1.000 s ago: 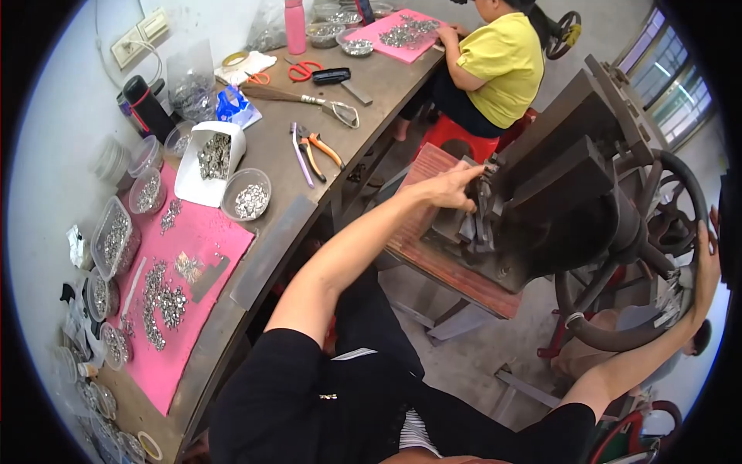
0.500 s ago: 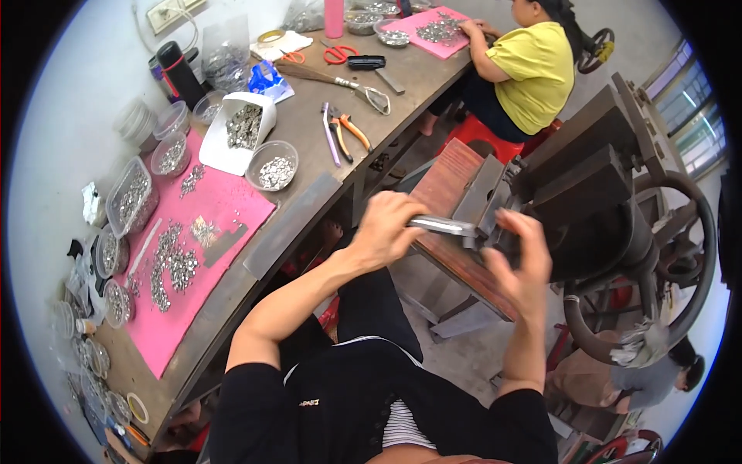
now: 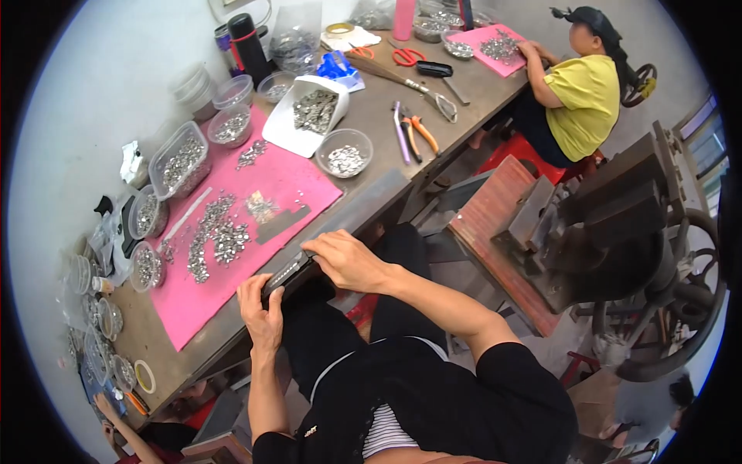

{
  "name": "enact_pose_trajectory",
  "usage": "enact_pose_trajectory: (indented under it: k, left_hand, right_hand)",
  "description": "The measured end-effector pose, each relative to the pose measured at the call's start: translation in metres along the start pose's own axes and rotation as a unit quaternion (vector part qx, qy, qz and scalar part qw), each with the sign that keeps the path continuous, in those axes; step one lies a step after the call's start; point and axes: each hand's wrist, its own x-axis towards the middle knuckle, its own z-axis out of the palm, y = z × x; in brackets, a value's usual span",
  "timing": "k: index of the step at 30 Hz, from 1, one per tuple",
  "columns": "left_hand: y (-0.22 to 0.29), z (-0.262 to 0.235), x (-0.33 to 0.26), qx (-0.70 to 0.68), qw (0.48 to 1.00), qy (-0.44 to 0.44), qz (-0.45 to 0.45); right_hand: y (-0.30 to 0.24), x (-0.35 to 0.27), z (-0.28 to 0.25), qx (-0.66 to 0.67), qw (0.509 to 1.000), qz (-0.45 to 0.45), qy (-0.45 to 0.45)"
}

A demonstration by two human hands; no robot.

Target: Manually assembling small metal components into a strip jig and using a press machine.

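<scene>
Head view: the left hand (image 3: 261, 311) and the right hand (image 3: 345, 261) grip opposite ends of a dark metal bar (image 3: 288, 272) (small shiny bits line it) by the bench's (image 3: 379, 108) near edge. Beyond lie a pink mat (image 3: 185, 313) strewn with metal parts (image 3: 229, 241), then orange-handled pliers (image 3: 424, 134); farther sits a co-worker (image 3: 583, 104) in yellow.

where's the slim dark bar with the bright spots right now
The bar is left of centre in the head view, held between the left hand and right hand, just right of the pink mat.
</scene>
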Motion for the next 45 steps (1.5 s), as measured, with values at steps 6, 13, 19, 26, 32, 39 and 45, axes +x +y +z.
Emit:
enact_pose_trajectory:
  k: [6,13,19,26,32,39,45]
  left_hand:
    - [-0.038,-0.022,0.006,0.058,0.998,-0.02,0.0]
    - [-0.056,-0.019,0.016,0.096,0.995,0.018,0.004]
    - [-0.048,-0.01,0.01,0.107,0.992,0.061,0.028]
    - [-0.053,-0.013,-0.004,0.069,0.987,0.12,0.084]
    - [-0.084,-0.056,-0.065,-0.318,0.889,0.268,-0.192]
    - [-0.084,-0.078,-0.066,-0.333,0.888,0.043,-0.314]
    - [-0.051,-0.033,-0.015,0.177,0.981,0.082,-0.003]
  right_hand:
    - [0.006,0.015,0.056,-0.025,0.999,-0.012,0.033]
    - [0.005,0.019,0.071,-0.048,0.998,0.025,0.027]
    - [0.006,0.016,0.079,-0.057,0.997,0.031,0.045]
    - [0.01,0.017,0.082,-0.068,0.995,0.02,0.07]
    - [0.013,0.016,0.085,-0.085,0.993,0.004,0.078]
    - [0.014,0.016,0.085,-0.121,0.989,-0.006,0.088]
    - [0.009,0.024,0.078,-0.12,0.991,0.0,0.06]
